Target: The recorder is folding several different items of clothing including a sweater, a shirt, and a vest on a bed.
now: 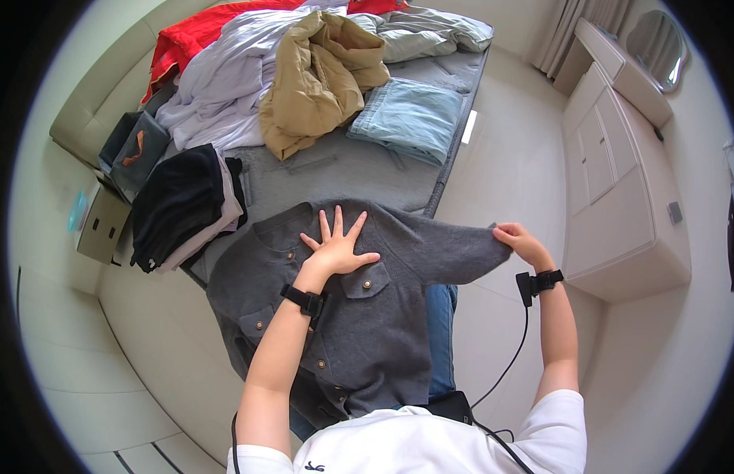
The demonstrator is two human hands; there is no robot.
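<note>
Grey cardigan [395, 316] — beneath left hand [335, 253], cuff [497, 253] in right hand [526, 243]

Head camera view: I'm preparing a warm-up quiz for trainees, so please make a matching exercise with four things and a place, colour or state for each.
Things
1. Left hand
2. Right hand
3. Padded jacket
4. Buttons

Descriptions
A. Tan, on the bed
B. Gold-coloured, on the garment's front
C. Spread flat on the grey cardigan
D. Gripping the end of a sleeve

Pairs: 1-C, 2-D, 3-A, 4-B
</note>
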